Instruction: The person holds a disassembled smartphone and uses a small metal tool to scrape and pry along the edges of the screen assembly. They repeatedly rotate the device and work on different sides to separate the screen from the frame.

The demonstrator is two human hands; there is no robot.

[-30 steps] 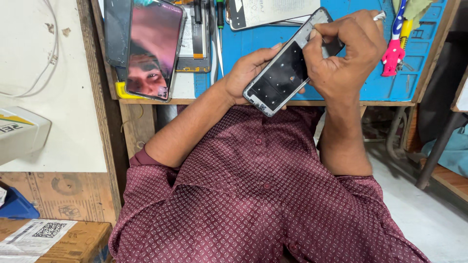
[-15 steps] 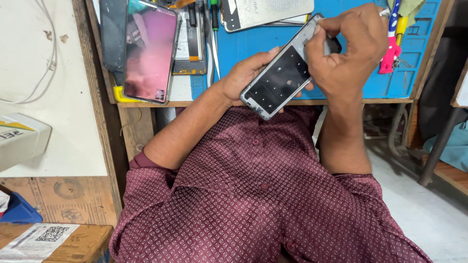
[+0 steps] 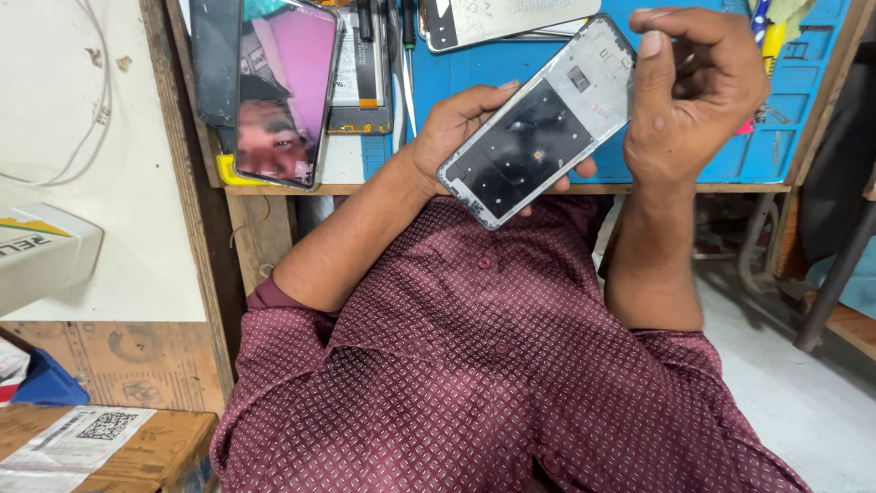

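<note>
My left hand point(image 3: 456, 128) cradled the opened phone frame point(image 3: 540, 137) from beneath; my right hand point(image 3: 693, 91) fingers pinched its top corner.

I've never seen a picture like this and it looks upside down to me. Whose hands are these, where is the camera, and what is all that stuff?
The camera sits on a person's head and looks down, so you see their own maroon shirt and two bare hands. There is no machine here.

The left hand holds an opened phone frame from underneath; it is flat, grey and dark inside. The right hand pinches the frame's top end with thumb and fingers, so both hands have a grip on it.

Behind the hands is a blue work mat on a wooden bench. To the left on the bench stands another phone with its screen lit, showing a picture. Near it lie thin tools and flat phone parts. At the lower left is a cardboard box with a paper label.
</note>
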